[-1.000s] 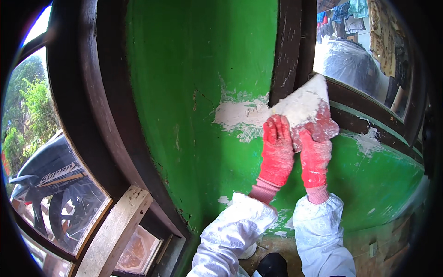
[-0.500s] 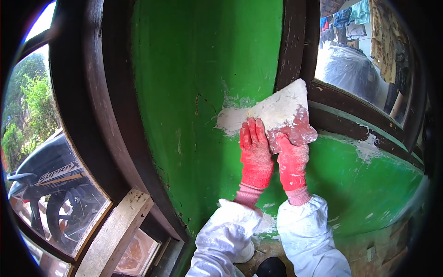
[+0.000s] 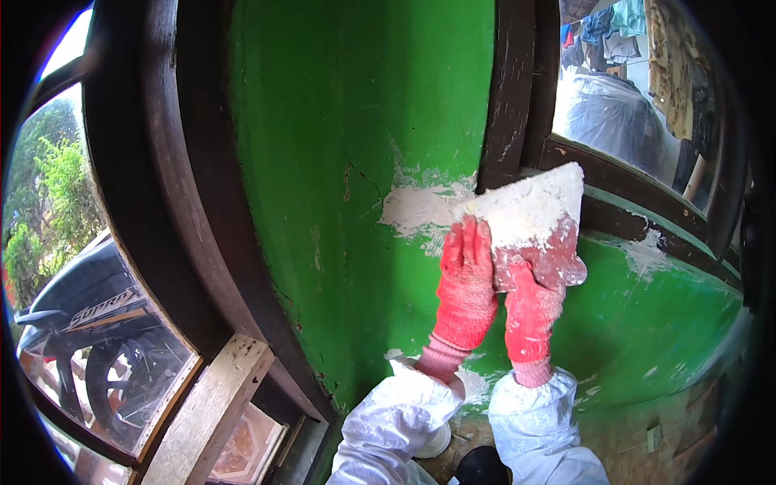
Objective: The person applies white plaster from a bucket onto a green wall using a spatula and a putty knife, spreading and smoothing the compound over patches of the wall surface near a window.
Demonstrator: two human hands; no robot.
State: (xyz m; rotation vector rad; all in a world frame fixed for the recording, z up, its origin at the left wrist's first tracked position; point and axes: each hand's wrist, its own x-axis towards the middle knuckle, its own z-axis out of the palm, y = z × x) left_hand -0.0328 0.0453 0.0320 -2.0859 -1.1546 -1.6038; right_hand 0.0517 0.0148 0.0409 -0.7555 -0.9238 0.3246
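Both my hands wear red, putty-dusted gloves. A wide, reddish-brown putty spreader (image 3: 558, 255) with a scalloped lower right corner carries a thick white layer of putty (image 3: 537, 206). My right hand (image 3: 532, 315) grips its lower edge, thumb on top and the other fingers mostly hidden beneath. Against its left end, my left hand (image 3: 469, 283) presses with straight fingers held together; whether a second tool is under them is hidden. Left of the spreader, a smeared white putty patch (image 3: 420, 208) covers part of the green wall (image 3: 364, 105), by the foot of a dark wooden frame (image 3: 509, 89).
A dark frame (image 3: 206, 162) and a light wooden beam (image 3: 214, 412) stand at left, with a motorcycle (image 3: 105, 323) beyond the glass. At right, a window ledge (image 3: 630, 178) crosses the wall above another white patch (image 3: 645, 255). My dark shoe (image 3: 481, 467) shows below.
Both hands and the spreader have moved right and down, away from the wall patch. More of the white patch beside the frame now shows.
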